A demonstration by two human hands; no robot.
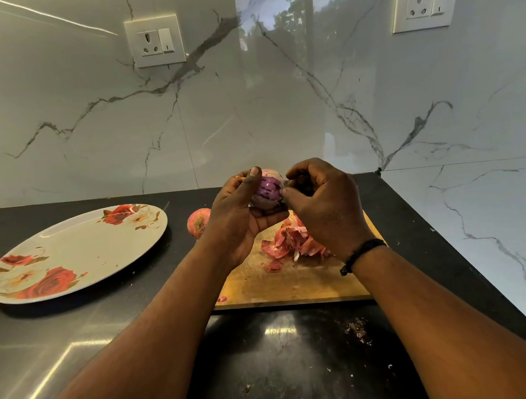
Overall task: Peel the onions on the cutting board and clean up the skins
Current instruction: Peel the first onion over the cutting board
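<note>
A purple onion, most of its skin already off, is held in the air above the far edge of the cutting board. It is cupped by the left hand, whose fingers are curled round its underside while the thumb is laid over its top. The right hand is set against the onion's right side, its fingers bent inward and narrow at the onion; whether a strip of skin is pinched there cannot be told. A black band is worn on the right wrist.

A heap of pink skins lies on the board's far half, below the hands, and one small scrap is seen at the board's near left corner. A second onion, still in its skin, rests at the board's far left corner, partly hidden by the left hand.

The board lies near the right edge of the dark desk. A plate printed with roses is set well apart toward the desk's left edge. Behind, two sockets are fixed in the marble wall.
</note>
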